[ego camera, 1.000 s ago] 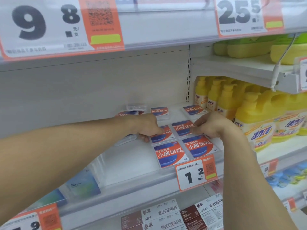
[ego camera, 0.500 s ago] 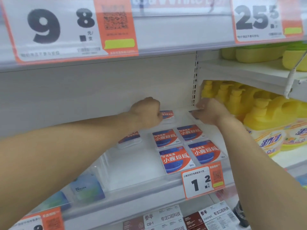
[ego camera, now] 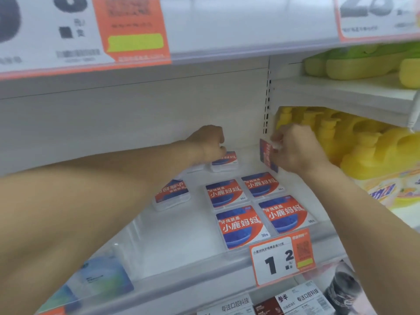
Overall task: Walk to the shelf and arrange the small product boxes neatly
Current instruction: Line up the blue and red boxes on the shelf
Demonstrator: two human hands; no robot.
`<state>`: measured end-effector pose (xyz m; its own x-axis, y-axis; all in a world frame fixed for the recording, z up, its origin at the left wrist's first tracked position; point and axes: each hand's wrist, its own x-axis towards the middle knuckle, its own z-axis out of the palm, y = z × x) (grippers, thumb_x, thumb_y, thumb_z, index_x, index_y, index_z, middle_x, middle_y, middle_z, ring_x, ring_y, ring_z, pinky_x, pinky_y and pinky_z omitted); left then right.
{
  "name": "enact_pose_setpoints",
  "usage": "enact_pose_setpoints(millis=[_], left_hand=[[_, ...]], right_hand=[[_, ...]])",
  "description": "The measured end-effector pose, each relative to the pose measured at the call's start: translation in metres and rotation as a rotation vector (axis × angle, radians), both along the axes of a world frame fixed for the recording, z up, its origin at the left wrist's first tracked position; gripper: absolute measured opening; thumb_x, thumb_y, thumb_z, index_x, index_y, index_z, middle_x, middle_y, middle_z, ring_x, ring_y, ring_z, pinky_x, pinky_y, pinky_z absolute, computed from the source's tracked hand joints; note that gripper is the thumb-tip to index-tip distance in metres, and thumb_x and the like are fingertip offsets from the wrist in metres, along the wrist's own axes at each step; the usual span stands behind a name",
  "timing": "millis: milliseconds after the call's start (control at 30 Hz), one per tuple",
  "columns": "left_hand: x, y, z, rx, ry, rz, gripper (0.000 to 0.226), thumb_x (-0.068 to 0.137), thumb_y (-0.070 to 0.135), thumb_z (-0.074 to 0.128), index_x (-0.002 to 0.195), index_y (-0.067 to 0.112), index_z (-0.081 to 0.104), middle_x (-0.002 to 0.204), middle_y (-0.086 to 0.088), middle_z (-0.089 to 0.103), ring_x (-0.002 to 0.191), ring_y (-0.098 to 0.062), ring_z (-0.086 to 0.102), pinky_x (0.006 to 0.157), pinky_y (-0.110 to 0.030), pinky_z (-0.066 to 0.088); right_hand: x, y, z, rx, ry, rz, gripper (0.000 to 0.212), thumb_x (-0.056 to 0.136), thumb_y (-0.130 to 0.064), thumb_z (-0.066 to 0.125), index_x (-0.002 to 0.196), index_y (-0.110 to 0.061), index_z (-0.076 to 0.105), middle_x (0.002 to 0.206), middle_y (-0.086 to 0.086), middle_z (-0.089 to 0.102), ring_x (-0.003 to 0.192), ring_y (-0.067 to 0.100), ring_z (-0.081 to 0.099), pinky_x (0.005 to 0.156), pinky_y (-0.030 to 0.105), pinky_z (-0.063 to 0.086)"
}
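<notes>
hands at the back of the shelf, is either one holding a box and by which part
The right hand pinches a small product box tilted up on edge, by its upper right edge. The left hand rests curled on a flat box; grip unclear.

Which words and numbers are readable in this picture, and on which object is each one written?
"小鹿妈妈" and "30支": front small box and its neighbours.
"1.2": orange price tag on the shelf edge.
"参半", "专注口腔科技": white packs on the shelf below.
Top-left price tag: too blurred.
Top-right price tag: cut off, blurred.
Yellow bottles: label unreadable.
Box in the right hand: print unreadable.
</notes>
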<state>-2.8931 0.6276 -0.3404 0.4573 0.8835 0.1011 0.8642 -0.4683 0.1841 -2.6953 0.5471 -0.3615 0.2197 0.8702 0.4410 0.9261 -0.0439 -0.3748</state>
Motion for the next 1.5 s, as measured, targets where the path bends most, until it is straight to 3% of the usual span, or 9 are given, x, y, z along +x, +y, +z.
enact_pose_setpoints(millis=[200, 300, 433, 533, 633, 767, 1000, 1200, 1500], left_hand=[[0.036, 0.014, -0.008, -0.127, 0.266, 0.018, 0.067, 0.094, 0.046, 0.054, 0.148, 0.014, 0.029, 0.145, -0.007, 0.044, 0.124, -0.027, 0.049, 0.103, -0.037, 0.044], [0.040, 0.019, -0.019, -0.179, 0.348, 0.019, 0.063, 0.090, 0.049, 0.058, 0.141, 0.015, 0.041, 0.137, -0.004, 0.053, 0.115, -0.025, 0.055, 0.099, -0.037, 0.047], [0.038, 0.018, -0.019, -0.096, 0.269, 0.039, 0.074, 0.072, 0.056, 0.074, 0.130, 0.017, 0.050, 0.124, -0.003, 0.058, 0.108, -0.023, 0.056, 0.096, -0.038, 0.049], [0.033, 0.011, -0.015, 0.017, 0.182, 0.066, 0.076, 0.066, 0.050, 0.082, 0.127, 0.019, 0.049, 0.123, -0.006, 0.051, 0.113, -0.026, 0.052, 0.097, -0.039, 0.049], [0.026, 0.002, -0.007, 0.043, -0.005, -0.021, 0.049, 0.074, 0.034, 0.080, 0.110, 0.021, 0.049, 0.115, -0.006, 0.055, 0.101, -0.025, 0.057, 0.085, -0.033, 0.051], [0.015, -0.017, 0.025, -0.004, -0.079, -0.103, 0.039, 0.084, 0.034, 0.071, 0.113, 0.013, 0.056, 0.114, -0.006, 0.061, 0.098, -0.024, 0.060, 0.083, -0.033, 0.051], [0.004, -0.050, 0.040, -0.241, 0.118, -0.081, 0.046, 0.085, 0.053, 0.063, 0.115, 0.018, 0.060, 0.105, 0.003, 0.068, 0.087, -0.013, 0.065, 0.074, -0.027, 0.054], [0.004, -0.055, 0.012, -0.460, 0.162, 0.073, 0.047, 0.092, 0.044, 0.056, 0.134, 0.025, 0.046, 0.127, 0.001, 0.058, 0.109, -0.021, 0.057, 0.091, -0.037, 0.055], [0.003, -0.063, 0.019, -0.671, 0.178, 0.204, 0.044, 0.091, 0.027, 0.063, 0.132, 0.017, 0.051, 0.115, -0.009, 0.064, 0.077, -0.028, 0.073, 0.067, -0.035, 0.061]], right_hand=[[0.002, -0.027, -0.014, 0.221, 0.105, 0.076, 0.038, 0.084, -0.004, 0.070, 0.122, -0.010, 0.063, 0.120, 0.007, 0.058, 0.107, 0.022, 0.058, 0.076, 0.020, 0.042], [-0.002, -0.045, -0.014, 0.331, 0.377, 0.071, 0.049, 0.084, -0.011, 0.073, 0.129, -0.016, 0.053, 0.110, -0.001, 0.052, 0.097, 0.014, 0.055, 0.067, 0.010, 0.039], [-0.001, -0.058, -0.006, 0.106, 0.886, 0.114, 0.040, 0.089, -0.016, 0.070, 0.125, -0.021, 0.053, 0.098, -0.004, 0.064, 0.090, 0.017, 0.068, 0.070, 0.028, 0.057], [0.003, -0.062, -0.004, -0.063, 0.996, 0.094, 0.030, 0.091, -0.011, 0.068, 0.119, -0.014, 0.059, 0.104, 0.005, 0.070, 0.092, 0.024, 0.070, 0.074, 0.036, 0.059], [-0.004, -0.060, -0.007, -0.193, 0.978, 0.065, 0.026, 0.090, -0.015, 0.069, 0.115, -0.012, 0.062, 0.107, 0.006, 0.072, 0.094, 0.026, 0.071, 0.078, 0.040, 0.061], [-0.016, -0.060, -0.004, -0.352, 0.521, -0.040, 0.036, 0.090, -0.028, 0.068, 0.123, -0.017, 0.057, 0.106, 0.004, 0.064, 0.086, 0.022, 0.065, 0.076, 0.036, 0.057], [-0.013, -0.061, -0.006, -0.422, 0.765, -0.037, 0.047, 0.090, -0.017, 0.069, 0.135, -0.012, 0.057, 0.108, 0.007, 0.065, 0.081, 0.022, 0.066, 0.069, 0.034, 0.058], [-0.009, -0.062, -0.013, -0.395, 0.819, 0.014, 0.046, 0.095, -0.011, 0.058, 0.140, -0.015, 0.053, 0.115, 0.007, 0.062, 0.091, 0.025, 0.066, 0.072, 0.033, 0.056], [-0.011, -0.063, -0.015, -0.366, 0.723, 0.032, 0.043, 0.098, -0.018, 0.053, 0.140, -0.020, 0.050, 0.129, 0.007, 0.062, 0.101, 0.025, 0.067, 0.081, 0.038, 0.059]])
